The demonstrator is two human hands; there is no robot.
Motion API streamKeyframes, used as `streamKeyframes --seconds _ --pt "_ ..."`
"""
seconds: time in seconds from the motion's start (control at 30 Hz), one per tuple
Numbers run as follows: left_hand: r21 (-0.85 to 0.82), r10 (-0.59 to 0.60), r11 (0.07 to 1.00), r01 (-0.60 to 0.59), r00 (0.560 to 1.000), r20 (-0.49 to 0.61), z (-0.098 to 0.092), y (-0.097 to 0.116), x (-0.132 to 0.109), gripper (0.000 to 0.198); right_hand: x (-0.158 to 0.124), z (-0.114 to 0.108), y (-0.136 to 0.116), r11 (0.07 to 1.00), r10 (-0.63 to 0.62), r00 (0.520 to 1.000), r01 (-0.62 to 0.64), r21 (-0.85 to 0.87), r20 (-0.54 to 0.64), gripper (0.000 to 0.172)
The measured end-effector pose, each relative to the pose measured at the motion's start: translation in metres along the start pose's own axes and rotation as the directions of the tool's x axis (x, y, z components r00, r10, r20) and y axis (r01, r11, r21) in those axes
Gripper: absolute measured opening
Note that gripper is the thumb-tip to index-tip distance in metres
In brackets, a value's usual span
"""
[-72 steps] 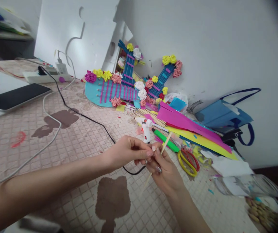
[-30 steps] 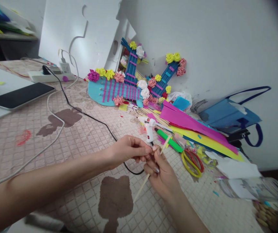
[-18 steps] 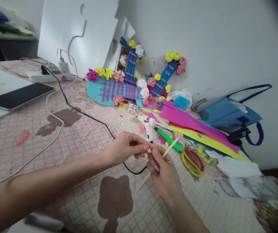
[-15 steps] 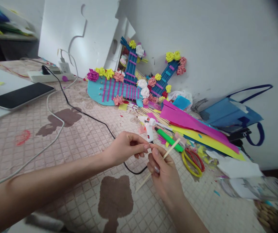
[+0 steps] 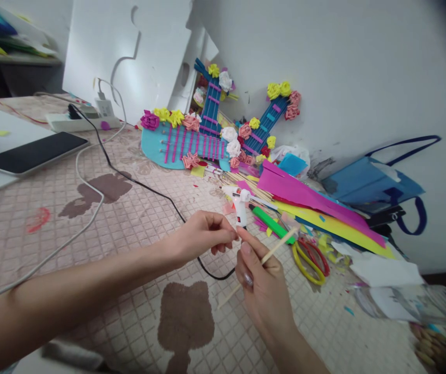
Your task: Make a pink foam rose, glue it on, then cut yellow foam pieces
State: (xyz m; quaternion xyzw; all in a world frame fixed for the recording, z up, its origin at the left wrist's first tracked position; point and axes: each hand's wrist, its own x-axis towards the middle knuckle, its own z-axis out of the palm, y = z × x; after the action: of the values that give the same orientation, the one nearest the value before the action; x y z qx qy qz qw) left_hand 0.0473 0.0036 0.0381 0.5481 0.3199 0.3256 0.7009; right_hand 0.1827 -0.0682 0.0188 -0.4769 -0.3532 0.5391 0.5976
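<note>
Wooden stick (image 5: 280,245) slants through your right hand (image 5: 265,283), fingers clamped around it above the worktop (image 5: 129,327); the fingers of your left hand (image 5: 203,236) press together, anything between them too small to tell. Hold the stick steady, clear of the glue gun (image 5: 240,208).

Head-worn view, forward and down

both forearms (image 5: 90,293) are bare; the right hand (image 5: 264,283) has a glossy fingernail (image 5: 248,280) (silvery, it seems).
</note>
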Motion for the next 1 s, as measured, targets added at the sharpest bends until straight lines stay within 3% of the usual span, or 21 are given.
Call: streamKeyframes --seconds 0.27,0.37,0.67,1.0 --pt "-0.102 -0.044 0.994 0.037 0.997 -0.064 -0.001 -0.006 0.003 0.023 0.006 -0.001 -0.005 0.975 0.097 0.990 -0.114 0.188 0.100 0.019" --pt "-0.085 -0.037 0.996 0.034 0.999 -0.031 -0.003 -0.007 0.003 0.029 0.007 -0.002 -0.006 0.964 0.119 0.989 -0.136 0.226 0.090 0.019" --pt "-0.222 -0.110 0.967 0.127 0.990 0.089 -0.005 -0.006 0.002 0.018 0.011 -0.005 -0.003 0.931 0.185 0.977 -0.209 0.299 0.105 0.018" --pt "-0.251 -0.188 0.946 0.204 0.978 0.087 -0.004 -0.006 0.001 0.010 0.011 -0.003 -0.002 0.925 0.213 0.970 -0.238 0.295 0.115 0.014"
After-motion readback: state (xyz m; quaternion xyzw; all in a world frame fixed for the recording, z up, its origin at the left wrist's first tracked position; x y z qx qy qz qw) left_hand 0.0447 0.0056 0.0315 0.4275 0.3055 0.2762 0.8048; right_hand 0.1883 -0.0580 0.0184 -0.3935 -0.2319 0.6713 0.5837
